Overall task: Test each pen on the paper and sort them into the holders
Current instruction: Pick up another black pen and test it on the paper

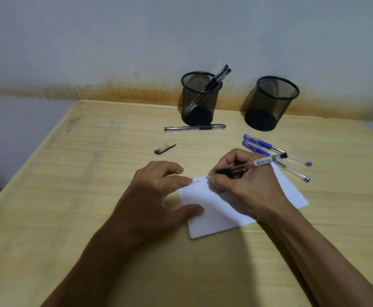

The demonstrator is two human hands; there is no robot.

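Note:
My right hand (245, 187) grips a black pen (265, 161) with its tip on the top edge of the white paper (212, 213), where faint scribbles show. My left hand (159, 196) rests flat, its fingertips and thumb pressing the paper's left edge. A pen cap (164, 149) lies on the table left of the hands. Two blue pens (276, 149) lie to the right, beyond the paper. Another black pen (195, 127) lies in front of the left mesh holder (200, 100), which has black pens in it. The right mesh holder (269, 105) looks empty.
The wooden table (92, 173) stands against a stained wall. Its left edge runs diagonally from the back corner toward the lower left.

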